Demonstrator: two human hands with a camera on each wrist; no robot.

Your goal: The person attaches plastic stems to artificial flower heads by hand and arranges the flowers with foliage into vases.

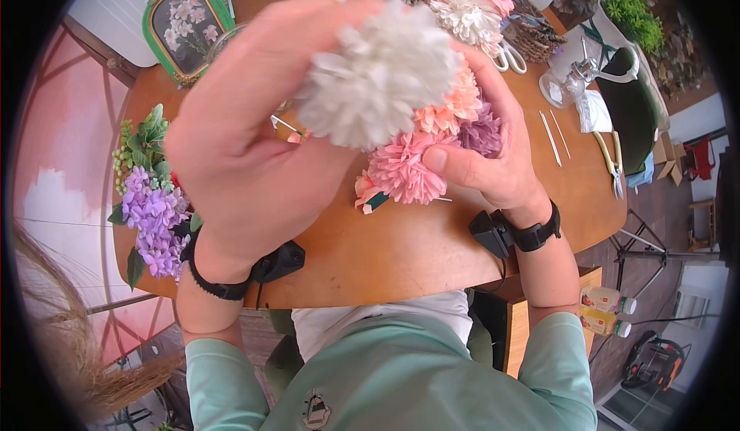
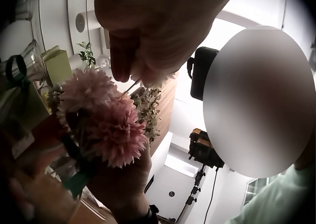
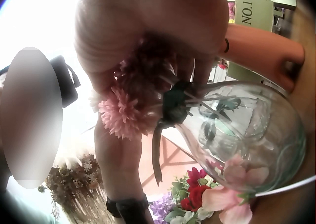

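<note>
A white flower (image 1: 378, 77) is in my left hand (image 1: 254, 138), whose fingers pinch it close to the bloom; a thin stem shows below them in the left wrist view. Beside it, my right hand (image 1: 493, 161) curls round a cluster with a pink flower (image 1: 406, 167), an orange flower (image 1: 451, 103) and a purple flower (image 1: 482, 130), thumb on the pink one. In the right wrist view their stems run into a clear glass vase (image 3: 247, 135) with a dark green ribbon (image 3: 174, 103) at its neck. My left fingertips are largely hidden in the head view.
Purple flowers (image 1: 158, 215) and a green-framed picture (image 1: 185, 30) are on the left. At the back lie more blooms (image 1: 466, 15) and white-handled scissors (image 1: 512, 58). Pliers (image 1: 613, 165), thin white sticks (image 1: 551, 138) and a glass item (image 1: 563, 84) are on the table's right side.
</note>
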